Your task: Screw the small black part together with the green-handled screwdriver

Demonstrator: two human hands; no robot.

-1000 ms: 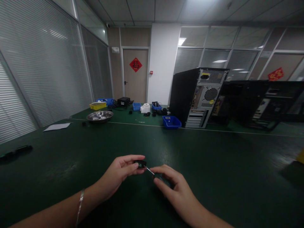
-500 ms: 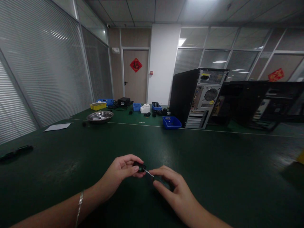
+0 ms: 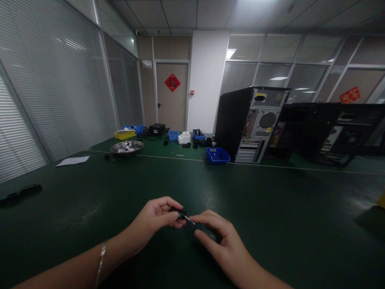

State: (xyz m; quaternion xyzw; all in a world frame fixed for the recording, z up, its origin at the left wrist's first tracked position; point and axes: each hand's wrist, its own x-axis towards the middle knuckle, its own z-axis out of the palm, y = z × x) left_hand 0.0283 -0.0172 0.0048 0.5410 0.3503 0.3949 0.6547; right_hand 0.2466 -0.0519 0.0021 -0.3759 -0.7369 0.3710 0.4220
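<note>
Above the green tabletop [image 3: 168, 176], my left hand [image 3: 158, 214] pinches a small black part [image 3: 180, 211] with a bit of green on it. Its exact kind is too small to make out, and the fingers cover part of it. My right hand [image 3: 218, 233] is closed around the dark green handle of a screwdriver [image 3: 206, 230]. The thin metal shaft points up and left, and its tip meets the small black part. Whether the tip sits in a screw I cannot tell.
Farther back stand a metal bowl [image 3: 127, 147], a blue bin [image 3: 217, 155], a white plastic piece [image 3: 184, 138] and a black computer tower [image 3: 252, 124]. A paper sheet [image 3: 73, 161] and a dark object [image 3: 21, 194] lie at left. Another computer case [image 3: 337, 132] is at right.
The small black part has tilted slightly in my left fingers. Both hands stay nearly in place, with the screwdriver tip still against the part.
</note>
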